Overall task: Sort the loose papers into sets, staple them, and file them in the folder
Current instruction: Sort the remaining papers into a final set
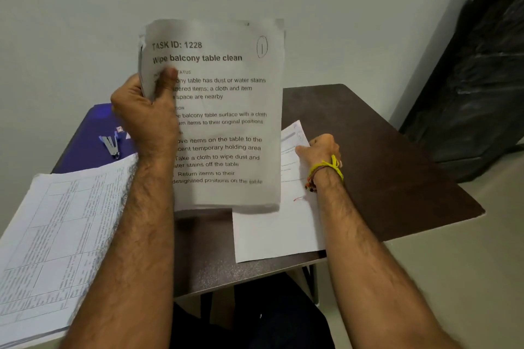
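Note:
My left hand [147, 110] grips a small set of printed sheets [226, 110] by the left edge and holds it upright above the table; its top page reads "TASK ID: 1228". Behind it, my right hand [320, 147], with a yellow thread on the wrist, rests on a white sheet [278, 229] lying flat on the table and pinches its upper part. A blue folder [85, 147] lies at the back left. A small metal stapler [111, 144] sits on the folder. A thick stack of table-printed papers [54, 241] lies at the front left.
The dark brown table [382, 167] stands against a pale wall, and its right half is bare wood. A dark door [482, 65] with a round knob is at the far right. My dark-clothed legs show under the table's front edge.

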